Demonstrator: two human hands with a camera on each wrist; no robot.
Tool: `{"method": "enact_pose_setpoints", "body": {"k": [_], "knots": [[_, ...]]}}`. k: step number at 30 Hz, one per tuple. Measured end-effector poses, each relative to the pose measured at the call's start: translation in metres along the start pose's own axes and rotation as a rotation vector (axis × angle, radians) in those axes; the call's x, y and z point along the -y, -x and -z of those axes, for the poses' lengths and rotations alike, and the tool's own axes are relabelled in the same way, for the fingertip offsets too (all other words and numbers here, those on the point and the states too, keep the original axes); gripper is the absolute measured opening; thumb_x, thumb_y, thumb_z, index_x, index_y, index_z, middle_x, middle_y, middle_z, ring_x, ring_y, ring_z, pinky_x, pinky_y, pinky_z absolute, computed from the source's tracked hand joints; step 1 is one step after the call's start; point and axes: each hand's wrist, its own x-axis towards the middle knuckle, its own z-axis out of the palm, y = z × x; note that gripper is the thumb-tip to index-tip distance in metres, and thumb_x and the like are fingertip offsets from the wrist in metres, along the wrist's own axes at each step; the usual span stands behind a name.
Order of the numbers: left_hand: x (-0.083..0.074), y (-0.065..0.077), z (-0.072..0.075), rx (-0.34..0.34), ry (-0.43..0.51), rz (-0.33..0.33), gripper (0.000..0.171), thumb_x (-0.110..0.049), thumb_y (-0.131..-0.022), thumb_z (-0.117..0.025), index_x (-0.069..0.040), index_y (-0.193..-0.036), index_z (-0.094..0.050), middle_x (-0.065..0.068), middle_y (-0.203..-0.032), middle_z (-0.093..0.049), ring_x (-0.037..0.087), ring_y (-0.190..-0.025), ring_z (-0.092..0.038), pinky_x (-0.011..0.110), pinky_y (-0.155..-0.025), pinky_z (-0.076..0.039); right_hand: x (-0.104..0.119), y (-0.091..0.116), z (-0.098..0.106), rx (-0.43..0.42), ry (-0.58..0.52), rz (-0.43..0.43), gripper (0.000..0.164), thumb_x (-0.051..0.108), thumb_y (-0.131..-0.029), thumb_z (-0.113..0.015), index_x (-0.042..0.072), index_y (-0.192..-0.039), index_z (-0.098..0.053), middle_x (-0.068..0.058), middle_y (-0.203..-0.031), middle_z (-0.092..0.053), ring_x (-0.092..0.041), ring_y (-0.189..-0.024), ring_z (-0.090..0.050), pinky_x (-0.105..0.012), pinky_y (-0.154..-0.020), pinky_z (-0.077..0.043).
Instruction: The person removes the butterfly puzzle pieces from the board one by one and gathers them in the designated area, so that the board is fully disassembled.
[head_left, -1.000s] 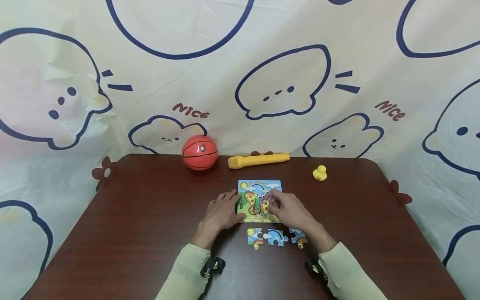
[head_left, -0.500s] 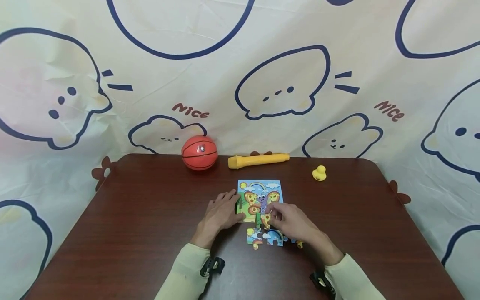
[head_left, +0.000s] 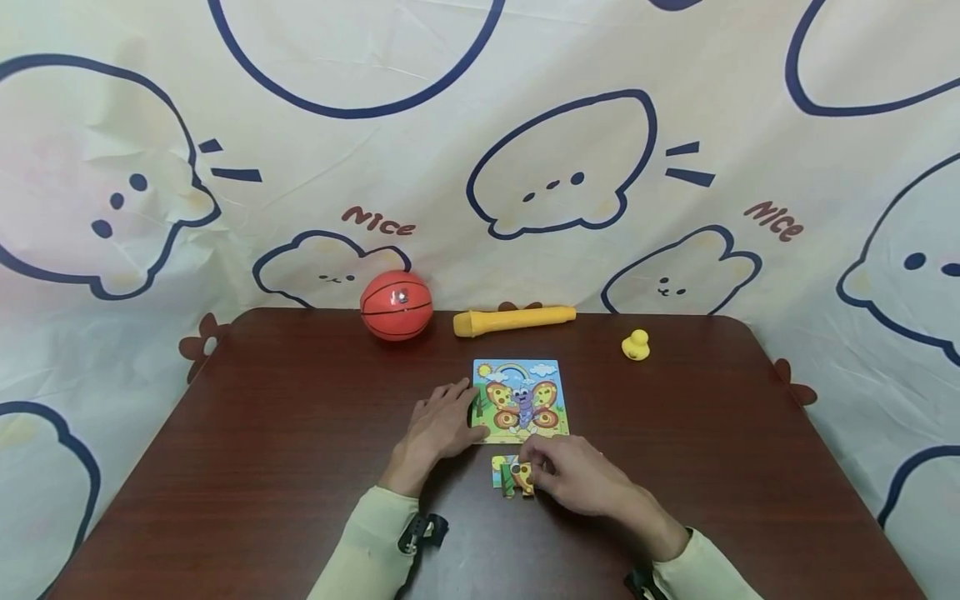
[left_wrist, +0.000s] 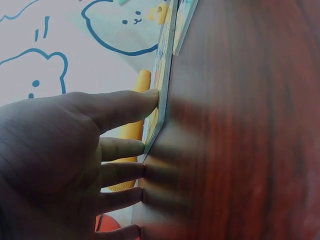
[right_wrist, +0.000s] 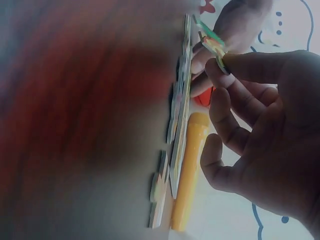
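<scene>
My right hand [head_left: 581,477] pinches a green and yellow jigsaw piece [head_left: 519,478] between thumb and fingers. In the right wrist view the held piece [right_wrist: 214,42] is tilted and raised above the table. It overlaps a loose sun piece [head_left: 497,463] in the head view; the hand hides other loose pieces. Beyond it lies the square puzzle board [head_left: 513,377], showing a butterfly picture with a rainbow. My left hand [head_left: 441,423] rests at the board's left side, fingers extended. In the left wrist view its thumb [left_wrist: 142,104] touches the board's face near a corner.
A red ball [head_left: 397,306], a yellow toy microphone [head_left: 516,320] and a yellow rubber duck [head_left: 636,345] stand along the back of the brown table [head_left: 247,467]. A printed curtain [head_left: 420,167] hangs behind. Another loose jigsaw piece [right_wrist: 159,190] lies on the table.
My right hand has drawn the green and yellow jigsaw piece off the board toward me, over the row of loose pieces. The board's butterfly picture shows more fully. My left hand stays in place.
</scene>
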Motion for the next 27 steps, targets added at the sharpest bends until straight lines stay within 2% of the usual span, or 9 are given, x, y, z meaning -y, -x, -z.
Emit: {"method": "enact_pose_setpoints", "body": {"k": [6, 11, 21, 27], "knots": [[0.0, 0.0, 0.0, 0.001, 0.004, -0.002, 0.073, -0.049, -0.085, -0.069, -0.018, -0.146, -0.044, 0.007, -0.157, -0.034, 0.032, -0.142, -0.031, 0.057, -0.113, -0.028, 0.006, 0.004, -0.007, 0.02, 0.057, 0.012, 0.014, 0.015, -0.09, -0.063, 0.023, -0.101, -0.066, 0.021, -0.074, -0.057, 0.006, -0.065, -0.05, -0.018, -0.063, -0.043], [0.0, 0.001, 0.001, 0.003, 0.01, -0.001, 0.073, -0.048, -0.086, -0.068, -0.018, -0.147, -0.043, 0.007, -0.158, -0.032, 0.032, -0.143, -0.03, 0.057, -0.113, -0.027, 0.011, 0.007, -0.011, 0.041, 0.118, 0.017, 0.014, 0.016, -0.087, -0.066, 0.024, -0.098, -0.066, 0.021, -0.068, -0.053, 0.006, -0.059, -0.047, -0.017, -0.056, -0.039], [0.002, 0.0, 0.0, 0.0, -0.004, 0.0, 0.072, -0.048, -0.086, -0.067, -0.018, -0.147, -0.042, 0.007, -0.158, -0.033, 0.032, -0.143, -0.03, 0.057, -0.113, -0.027, 0.014, 0.01, -0.014, 0.076, 0.143, 0.05, 0.013, 0.02, -0.084, -0.07, 0.028, -0.092, -0.065, 0.022, -0.063, -0.05, 0.005, -0.055, -0.045, -0.018, -0.05, -0.034], [0.001, 0.0, 0.0, 0.001, -0.003, -0.002, 0.073, -0.048, -0.086, -0.067, -0.018, -0.148, -0.041, 0.007, -0.158, -0.032, 0.032, -0.143, -0.03, 0.057, -0.113, -0.027, 0.015, 0.011, -0.016, 0.07, 0.16, 0.078, 0.013, 0.019, -0.084, -0.071, 0.029, -0.09, -0.065, 0.022, -0.071, -0.057, 0.004, -0.062, -0.048, -0.018, -0.055, -0.038]]}}
